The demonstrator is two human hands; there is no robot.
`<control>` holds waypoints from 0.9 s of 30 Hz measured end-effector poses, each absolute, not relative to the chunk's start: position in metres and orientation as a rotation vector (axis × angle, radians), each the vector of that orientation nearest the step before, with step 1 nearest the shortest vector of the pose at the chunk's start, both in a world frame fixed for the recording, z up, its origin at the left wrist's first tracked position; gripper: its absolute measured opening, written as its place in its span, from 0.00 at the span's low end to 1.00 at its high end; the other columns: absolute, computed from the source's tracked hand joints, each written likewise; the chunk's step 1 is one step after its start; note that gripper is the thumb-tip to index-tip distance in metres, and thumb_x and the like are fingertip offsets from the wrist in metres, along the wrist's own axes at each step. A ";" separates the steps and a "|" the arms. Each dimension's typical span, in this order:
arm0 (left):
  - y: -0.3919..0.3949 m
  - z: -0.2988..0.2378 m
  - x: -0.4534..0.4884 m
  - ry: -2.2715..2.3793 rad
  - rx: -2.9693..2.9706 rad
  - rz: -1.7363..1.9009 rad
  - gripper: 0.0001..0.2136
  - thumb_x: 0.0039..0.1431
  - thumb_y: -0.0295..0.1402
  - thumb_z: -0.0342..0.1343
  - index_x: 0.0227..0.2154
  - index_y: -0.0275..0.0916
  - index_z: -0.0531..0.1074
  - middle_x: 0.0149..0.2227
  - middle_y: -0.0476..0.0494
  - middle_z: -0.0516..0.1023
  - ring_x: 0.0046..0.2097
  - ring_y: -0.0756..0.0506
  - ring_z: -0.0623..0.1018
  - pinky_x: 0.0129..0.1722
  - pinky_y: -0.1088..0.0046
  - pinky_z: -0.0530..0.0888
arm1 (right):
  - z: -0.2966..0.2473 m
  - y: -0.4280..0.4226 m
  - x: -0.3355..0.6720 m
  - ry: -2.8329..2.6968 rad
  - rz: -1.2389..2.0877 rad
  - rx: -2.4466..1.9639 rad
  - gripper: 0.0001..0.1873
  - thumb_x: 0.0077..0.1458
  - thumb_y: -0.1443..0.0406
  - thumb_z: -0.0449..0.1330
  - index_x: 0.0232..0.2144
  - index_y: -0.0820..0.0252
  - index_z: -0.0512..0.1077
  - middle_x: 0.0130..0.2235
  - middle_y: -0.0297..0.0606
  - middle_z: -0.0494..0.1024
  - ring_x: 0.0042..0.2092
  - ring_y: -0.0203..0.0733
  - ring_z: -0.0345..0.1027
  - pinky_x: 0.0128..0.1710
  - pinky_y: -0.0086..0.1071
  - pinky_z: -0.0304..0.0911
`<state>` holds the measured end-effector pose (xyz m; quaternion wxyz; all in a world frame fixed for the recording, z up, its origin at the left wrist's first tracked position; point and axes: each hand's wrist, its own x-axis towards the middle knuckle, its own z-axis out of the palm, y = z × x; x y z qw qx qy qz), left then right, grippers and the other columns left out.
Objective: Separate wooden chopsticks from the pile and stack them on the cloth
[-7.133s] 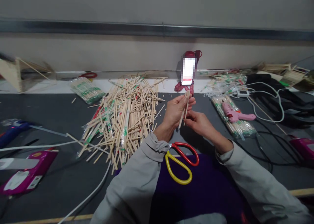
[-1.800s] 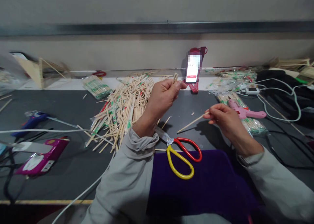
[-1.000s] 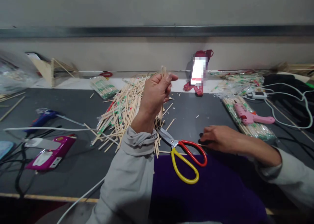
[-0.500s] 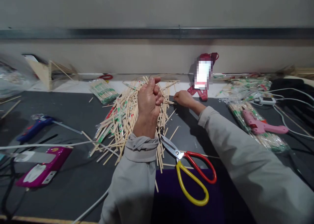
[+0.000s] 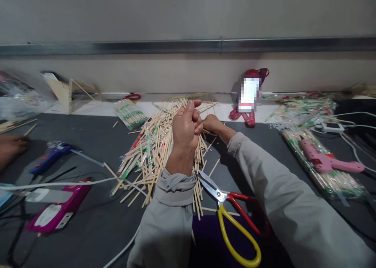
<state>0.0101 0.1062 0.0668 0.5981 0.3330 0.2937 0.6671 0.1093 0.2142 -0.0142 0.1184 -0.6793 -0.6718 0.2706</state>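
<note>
A heap of thin wooden sticks [image 5: 160,154], with printed wrappers among them, spreads across the dark table. Above its right part, my left hand [image 5: 185,127] is closed with curled fingers and the thumb on top; whatever lies inside is hidden. Just right of it, my right hand [image 5: 215,126] reaches to the heap's edge, its fingers bent together next to my left fingers. I cannot make out what is between them. Below the hands lie scissors [image 5: 219,197] with one yellow and one red handle, partly in my right sleeve's shadow.
At left are another person's hand [image 5: 13,148], a blue glue gun [image 5: 53,158], a magenta power strip [image 5: 58,213] and a white cable. A pink glue gun [image 5: 326,158] rests on packed sticks at right. A phone [image 5: 249,95] leans against the wall.
My right hand has moved left, up to my left hand and the sticks. My left hand stays closed over the heap. Another person's hand has come in at the left edge. The view has shifted slightly.
</note>
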 end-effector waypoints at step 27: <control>0.109 0.062 0.012 0.715 0.812 1.535 0.09 0.64 0.35 0.53 0.33 0.35 0.70 0.18 0.58 0.58 0.15 0.59 0.55 0.11 0.86 0.53 | -0.011 0.226 0.142 -2.230 0.631 -1.937 0.17 0.56 0.66 0.53 0.41 0.71 0.78 0.40 0.53 0.80 0.42 0.48 0.75 0.40 0.30 0.66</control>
